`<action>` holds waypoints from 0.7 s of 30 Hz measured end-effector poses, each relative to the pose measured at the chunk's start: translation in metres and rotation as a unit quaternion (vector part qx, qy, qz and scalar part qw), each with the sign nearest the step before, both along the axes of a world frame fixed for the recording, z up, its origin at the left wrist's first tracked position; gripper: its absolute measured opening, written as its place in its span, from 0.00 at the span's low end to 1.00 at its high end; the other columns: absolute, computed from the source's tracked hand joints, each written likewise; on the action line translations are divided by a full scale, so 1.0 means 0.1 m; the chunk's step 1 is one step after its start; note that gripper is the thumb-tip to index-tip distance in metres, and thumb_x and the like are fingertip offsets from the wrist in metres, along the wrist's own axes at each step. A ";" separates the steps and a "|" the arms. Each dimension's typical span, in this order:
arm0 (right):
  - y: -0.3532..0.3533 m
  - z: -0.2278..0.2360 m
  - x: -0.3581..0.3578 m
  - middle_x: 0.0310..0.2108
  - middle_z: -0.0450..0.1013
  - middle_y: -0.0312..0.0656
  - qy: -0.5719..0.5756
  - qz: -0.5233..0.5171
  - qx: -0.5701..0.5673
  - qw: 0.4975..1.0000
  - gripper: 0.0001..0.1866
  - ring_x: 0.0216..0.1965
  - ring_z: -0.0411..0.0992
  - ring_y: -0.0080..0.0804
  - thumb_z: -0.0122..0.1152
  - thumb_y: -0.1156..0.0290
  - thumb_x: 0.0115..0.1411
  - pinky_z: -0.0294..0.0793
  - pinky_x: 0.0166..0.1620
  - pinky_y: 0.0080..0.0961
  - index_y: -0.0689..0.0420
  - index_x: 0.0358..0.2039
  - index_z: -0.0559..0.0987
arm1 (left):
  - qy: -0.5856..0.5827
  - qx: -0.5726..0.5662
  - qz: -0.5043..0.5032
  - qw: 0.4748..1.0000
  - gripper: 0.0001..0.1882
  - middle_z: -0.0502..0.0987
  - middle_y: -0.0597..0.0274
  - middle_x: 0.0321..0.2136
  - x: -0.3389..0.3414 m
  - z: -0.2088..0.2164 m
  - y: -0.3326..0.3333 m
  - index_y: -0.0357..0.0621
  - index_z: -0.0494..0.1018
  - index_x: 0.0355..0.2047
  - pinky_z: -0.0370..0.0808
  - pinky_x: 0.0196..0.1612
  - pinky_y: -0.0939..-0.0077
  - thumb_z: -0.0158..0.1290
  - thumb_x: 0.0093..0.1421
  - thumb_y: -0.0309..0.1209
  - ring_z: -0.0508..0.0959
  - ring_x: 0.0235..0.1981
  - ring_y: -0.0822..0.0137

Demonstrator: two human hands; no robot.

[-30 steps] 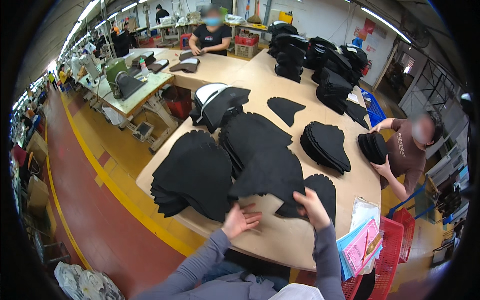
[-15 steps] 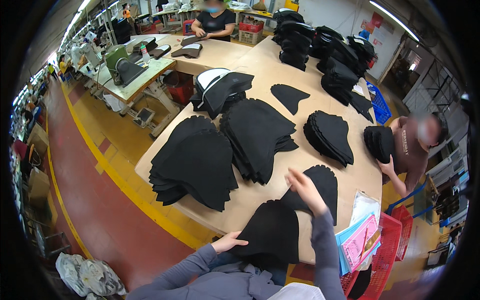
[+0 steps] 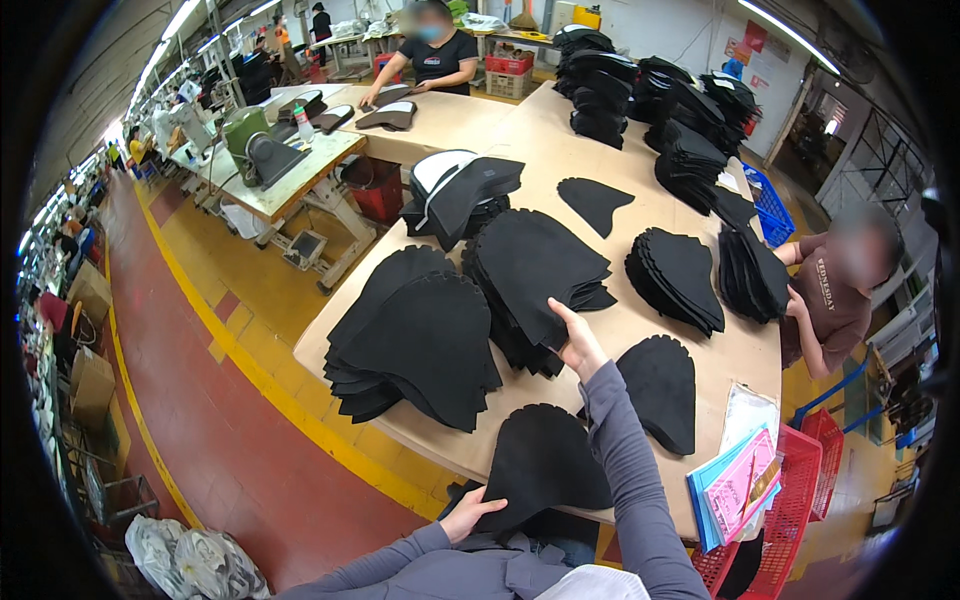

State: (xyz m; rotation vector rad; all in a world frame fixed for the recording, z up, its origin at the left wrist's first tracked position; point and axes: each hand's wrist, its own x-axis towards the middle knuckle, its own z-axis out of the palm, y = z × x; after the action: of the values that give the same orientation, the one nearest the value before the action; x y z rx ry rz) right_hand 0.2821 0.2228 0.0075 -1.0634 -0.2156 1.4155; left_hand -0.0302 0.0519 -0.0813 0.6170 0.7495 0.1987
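Note:
My left hand (image 3: 474, 513) grips the lower left edge of a black cut piece (image 3: 548, 462) with a notched, rounded top, which lies over the table's near edge. My right hand (image 3: 577, 343) is at the near right edge of the middle stack of black pieces (image 3: 535, 265), its fingers and thumb closed on the top piece's edge. Left of it, a wide stack of black pieces (image 3: 415, 335) lies slightly fanned. Beyond my right forearm, more black pieces (image 3: 660, 390) lie flat, partly hidden by the sleeve.
On the table (image 3: 520, 385) are a smaller black stack (image 3: 675, 280), a single piece (image 3: 595, 203) and a black-and-white pile (image 3: 455, 195). A co-worker (image 3: 835, 290) at right holds a stack (image 3: 752, 275). Papers (image 3: 735, 490) lie above a red basket (image 3: 790, 510).
My right hand has moved forward from above the near pieces to the middle stack and closed on its top piece. The co-worker at right has brought their stack upright onto the table.

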 end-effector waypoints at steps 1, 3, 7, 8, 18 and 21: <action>0.01 0.10 -0.04 0.40 0.78 0.39 0.005 -0.007 -0.038 0.999 0.16 0.38 0.78 0.29 0.66 0.64 0.57 0.79 0.42 0.28 0.57 0.43 0.77 | 0.000 0.018 -0.009 1.000 0.24 0.75 0.62 0.50 -0.01 -0.01 0.02 0.35 0.69 0.54 0.69 0.53 0.77 0.56 0.62 0.36 0.74 0.48 0.72; 0.09 -0.23 0.20 0.39 0.78 0.38 0.018 0.002 0.003 1.000 0.14 0.38 0.78 0.28 0.66 0.65 0.57 0.78 0.41 0.27 0.55 0.42 0.78 | 0.013 0.011 -0.006 1.000 0.21 0.76 0.61 0.48 0.06 0.08 0.09 0.36 0.71 0.52 0.72 0.51 0.76 0.56 0.63 0.37 0.76 0.47 0.70; -0.03 -0.13 0.14 0.38 0.78 0.37 -0.037 -0.049 0.010 0.998 0.13 0.39 0.77 0.26 0.65 0.68 0.57 0.76 0.42 0.23 0.56 0.42 0.78 | 0.068 0.006 -0.007 0.998 0.21 0.78 0.59 0.45 0.16 -0.10 0.16 0.33 0.72 0.50 0.73 0.49 0.77 0.55 0.63 0.37 0.77 0.45 0.70; -0.17 0.05 0.08 0.39 0.78 0.37 -0.058 -0.064 0.027 0.996 0.13 0.39 0.76 0.26 0.65 0.69 0.57 0.75 0.43 0.22 0.57 0.42 0.77 | 0.053 0.012 0.001 0.999 0.20 0.78 0.59 0.45 0.17 -0.07 0.17 0.33 0.72 0.50 0.73 0.48 0.77 0.55 0.64 0.36 0.77 0.45 0.70; -2.66 -0.26 -1.70 0.45 0.76 0.48 -0.473 -0.109 0.000 0.875 0.23 0.44 0.75 0.31 0.59 0.72 0.62 0.74 0.48 0.25 0.66 0.55 0.68 | 0.003 -0.019 0.048 0.999 0.46 0.73 0.56 0.54 0.13 0.30 0.31 0.33 0.63 0.60 0.63 0.62 0.69 0.30 0.64 0.67 0.69 0.58 0.63; -3.16 -0.31 -1.40 0.30 0.80 0.47 -0.294 0.247 -0.174 0.907 0.18 0.24 0.79 0.30 0.57 0.64 0.64 0.77 0.28 0.23 0.68 0.46 0.75 | 0.073 0.129 -0.003 0.989 0.34 0.74 0.55 0.52 0.21 0.26 0.39 0.33 0.65 0.58 0.67 0.58 0.70 0.53 0.61 0.49 0.72 0.53 0.64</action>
State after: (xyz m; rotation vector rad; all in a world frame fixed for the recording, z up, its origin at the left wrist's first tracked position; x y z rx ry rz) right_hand 0.1422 -0.0932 -0.0240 -1.8196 -0.7313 1.5740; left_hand -0.0090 0.0914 -0.0555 0.8872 0.8715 0.2500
